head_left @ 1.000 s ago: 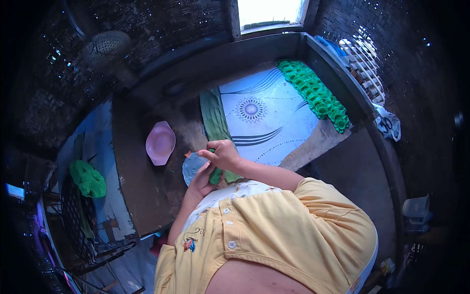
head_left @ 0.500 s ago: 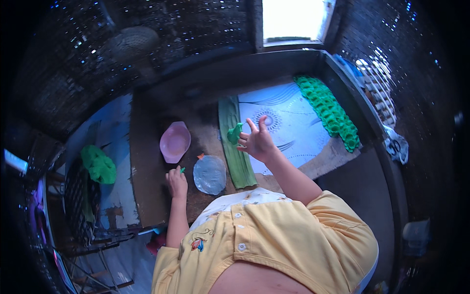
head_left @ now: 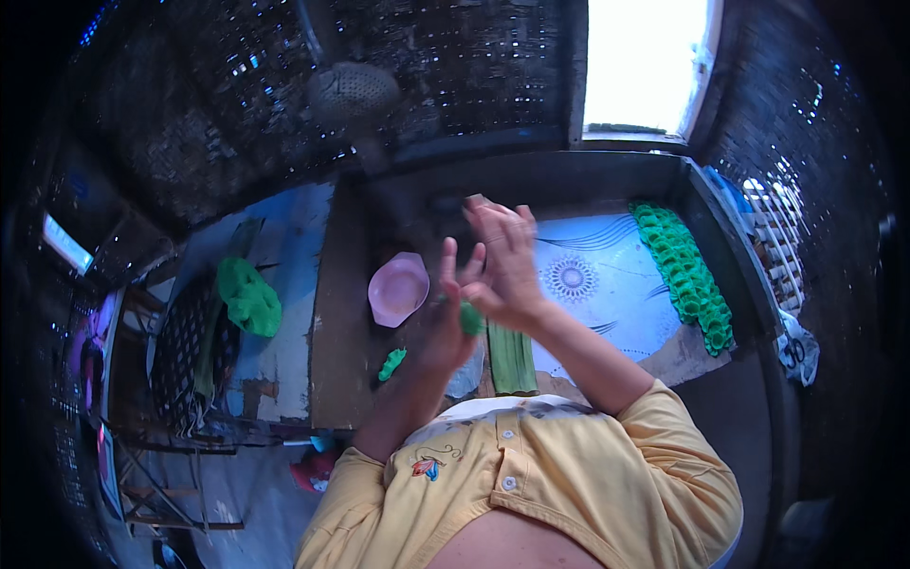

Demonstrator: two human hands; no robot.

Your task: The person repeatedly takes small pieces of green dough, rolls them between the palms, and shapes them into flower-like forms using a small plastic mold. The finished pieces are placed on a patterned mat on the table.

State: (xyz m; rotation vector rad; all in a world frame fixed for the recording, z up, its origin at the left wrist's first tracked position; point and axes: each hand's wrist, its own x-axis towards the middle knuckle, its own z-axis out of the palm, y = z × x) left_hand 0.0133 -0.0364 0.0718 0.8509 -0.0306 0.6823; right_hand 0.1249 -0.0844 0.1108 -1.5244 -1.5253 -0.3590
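While both hands overlap above the bench [head_left: 332,375], toward its near edge, the green dough-like lump [head_left: 471,320] sits between them, against the left hand [head_left: 453,324] and just left of the right wrist; left is nearer. Its long axis can't be made out, ends partly covered. Left hand blurred, can't tell whether it grips the lump; right hand [head_left: 509,267] has fingers extended, not clenched. Small lobed green piece [head_left: 391,364] lies on the bench left of the left hand, slanting toward the far right corner. Blue-grey disc [head_left: 466,379] mostly hidden by left arm; green leaf strip's [head_left: 512,362] far part covered.
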